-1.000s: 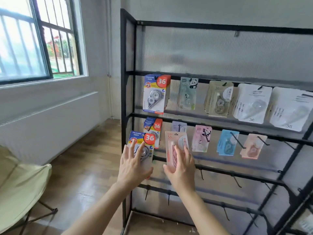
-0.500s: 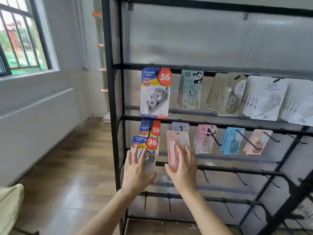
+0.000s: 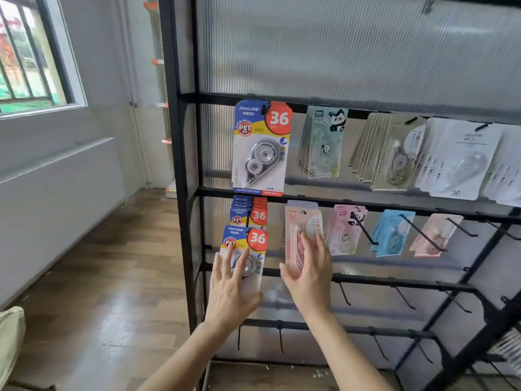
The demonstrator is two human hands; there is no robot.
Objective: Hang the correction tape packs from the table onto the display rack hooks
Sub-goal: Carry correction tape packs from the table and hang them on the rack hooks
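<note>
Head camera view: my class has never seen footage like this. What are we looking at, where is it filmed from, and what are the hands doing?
No machine here: a person wears the camera on their head, so you look down at their bare hands. Ahead stands a black display rack with rows of hooks, many carrying correction tape packs. The left hand lays straight, spread fingers on a blue pack marked 36. The right hand lies flat against a pink pack. Whether either pack is on its hook cannot be seen. The table is out of view.
</note>
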